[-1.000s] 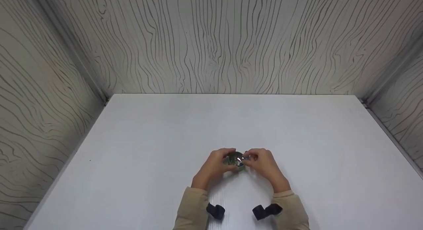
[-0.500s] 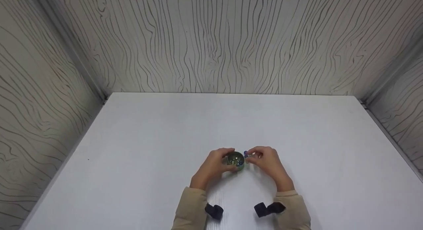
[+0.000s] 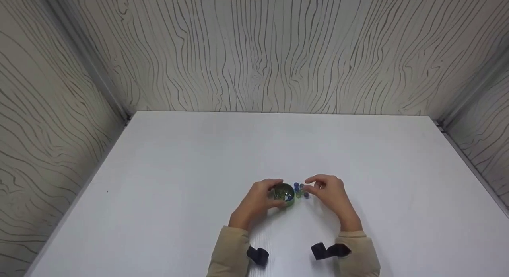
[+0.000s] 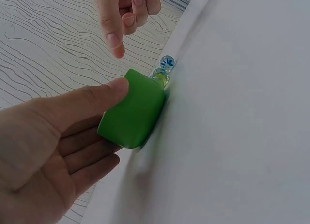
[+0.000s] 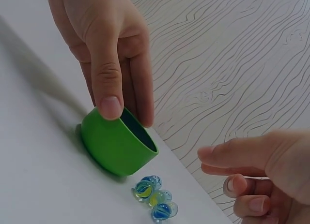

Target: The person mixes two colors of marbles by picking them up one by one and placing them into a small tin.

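Observation:
My left hand (image 3: 256, 197) grips a small green cup (image 5: 114, 146) by its sides, thumb on the near wall and fingers behind. Seen from above, the cup's mouth faces up, with blue and clear glassy marbles (image 3: 288, 197) inside. Just right of the cup, several loose glass marbles (image 5: 157, 200) with blue and yellow-green swirls lie together on the table. Close to their right side is my right hand (image 3: 329, 191), index finger and thumb held out and slightly apart, nothing visible between them. Its other fingers (image 5: 252, 204) are loosely curled.
The white table (image 3: 191, 157) runs back to a panel (image 3: 254, 50) with wood-grain lines. Side panels (image 3: 47, 129) stand left and right. Black wrist camera mounts (image 3: 258, 256) stick out from the tan sleeves (image 3: 228, 249).
My right hand has drawn back from the cup's rim to the right, and the marbles beside the cup now show. My left hand stays on the cup.

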### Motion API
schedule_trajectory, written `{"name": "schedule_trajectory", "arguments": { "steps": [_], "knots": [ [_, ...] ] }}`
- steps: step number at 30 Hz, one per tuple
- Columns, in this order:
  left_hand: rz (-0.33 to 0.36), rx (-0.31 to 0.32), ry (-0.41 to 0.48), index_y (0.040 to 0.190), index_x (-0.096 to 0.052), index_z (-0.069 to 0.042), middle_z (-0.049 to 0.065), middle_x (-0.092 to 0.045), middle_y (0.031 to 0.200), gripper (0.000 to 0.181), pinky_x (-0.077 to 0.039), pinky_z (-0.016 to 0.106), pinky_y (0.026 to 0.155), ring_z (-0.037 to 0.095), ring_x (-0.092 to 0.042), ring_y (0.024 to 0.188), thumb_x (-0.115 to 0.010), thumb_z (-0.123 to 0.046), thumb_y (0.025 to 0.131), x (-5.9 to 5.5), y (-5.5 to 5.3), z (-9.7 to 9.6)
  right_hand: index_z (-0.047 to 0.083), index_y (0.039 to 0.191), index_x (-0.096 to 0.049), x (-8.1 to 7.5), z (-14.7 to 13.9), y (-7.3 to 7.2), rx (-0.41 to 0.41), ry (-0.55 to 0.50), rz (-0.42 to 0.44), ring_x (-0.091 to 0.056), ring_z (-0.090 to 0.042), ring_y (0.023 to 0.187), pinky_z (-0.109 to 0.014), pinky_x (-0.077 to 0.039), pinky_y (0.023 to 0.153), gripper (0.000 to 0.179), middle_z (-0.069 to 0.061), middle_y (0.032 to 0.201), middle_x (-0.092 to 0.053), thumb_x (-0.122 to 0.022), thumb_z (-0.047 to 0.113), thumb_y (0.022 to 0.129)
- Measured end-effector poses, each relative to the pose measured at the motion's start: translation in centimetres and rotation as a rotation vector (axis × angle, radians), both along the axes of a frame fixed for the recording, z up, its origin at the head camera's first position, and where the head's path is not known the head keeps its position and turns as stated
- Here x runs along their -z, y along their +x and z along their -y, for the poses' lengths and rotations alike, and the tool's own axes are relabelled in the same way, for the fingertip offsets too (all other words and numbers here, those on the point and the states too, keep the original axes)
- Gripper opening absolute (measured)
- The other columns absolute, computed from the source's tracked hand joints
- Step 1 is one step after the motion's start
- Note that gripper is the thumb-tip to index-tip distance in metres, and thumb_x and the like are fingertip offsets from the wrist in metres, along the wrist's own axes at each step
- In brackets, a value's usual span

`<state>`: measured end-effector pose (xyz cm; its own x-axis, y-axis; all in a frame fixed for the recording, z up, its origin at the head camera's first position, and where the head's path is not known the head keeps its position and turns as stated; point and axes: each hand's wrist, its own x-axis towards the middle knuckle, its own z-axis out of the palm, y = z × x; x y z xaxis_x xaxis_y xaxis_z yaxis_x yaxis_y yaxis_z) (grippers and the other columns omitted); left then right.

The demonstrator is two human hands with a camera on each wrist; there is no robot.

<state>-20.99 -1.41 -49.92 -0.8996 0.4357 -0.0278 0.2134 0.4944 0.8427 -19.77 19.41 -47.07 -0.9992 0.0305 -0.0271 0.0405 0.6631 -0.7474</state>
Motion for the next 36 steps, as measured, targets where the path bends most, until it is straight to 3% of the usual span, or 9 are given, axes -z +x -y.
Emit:
{"name": "schedule_trajectory", "arguments": {
  "steps": [15,23,36],
  "knots": [
    [0.024,-0.017,-0.039,0.134,-0.055,-0.005,0.013,-0.060,0.135,0.060,-0.045,0.043,0.112,0.029,-0.056,0.128,-0.078,-0.017,0.080,-0.2,-0.2,-0.2,0.004,0.100,-0.074,0.3,-0.9,-0.1,0.020,0.006,0.012,-0.045,-0.012,0.071,-0.017,-0.036,0.057,0.018,-0.003,0.073,-0.057,-0.072,0.013,0.084],
    [0.009,-0.004,-0.025,0.134,-0.054,-0.003,0.015,-0.060,0.134,0.061,-0.046,0.042,0.112,0.030,-0.056,0.129,-0.078,-0.017,0.080,0.3,0.1,-0.1,0.001,0.097,-0.074,1.0,-1.3,-0.1,0.018,0.025,-0.032,-0.041,-0.008,0.063,-0.017,-0.033,0.055,0.016,-0.004,0.068,-0.056,-0.073,0.010,0.083],
    [0.012,-0.009,-0.026,0.134,-0.055,-0.003,0.015,-0.060,0.135,0.060,-0.044,0.044,0.113,0.029,-0.055,0.129,-0.078,-0.016,0.080,0.1,0.2,0.0,0.002,0.101,-0.073,0.8,-1.0,0.0,0.029,0.015,0.038,-0.044,-0.013,0.068,-0.018,-0.034,0.055,0.019,-0.004,0.073,-0.057,-0.072,0.011,0.085]
  ]
}}
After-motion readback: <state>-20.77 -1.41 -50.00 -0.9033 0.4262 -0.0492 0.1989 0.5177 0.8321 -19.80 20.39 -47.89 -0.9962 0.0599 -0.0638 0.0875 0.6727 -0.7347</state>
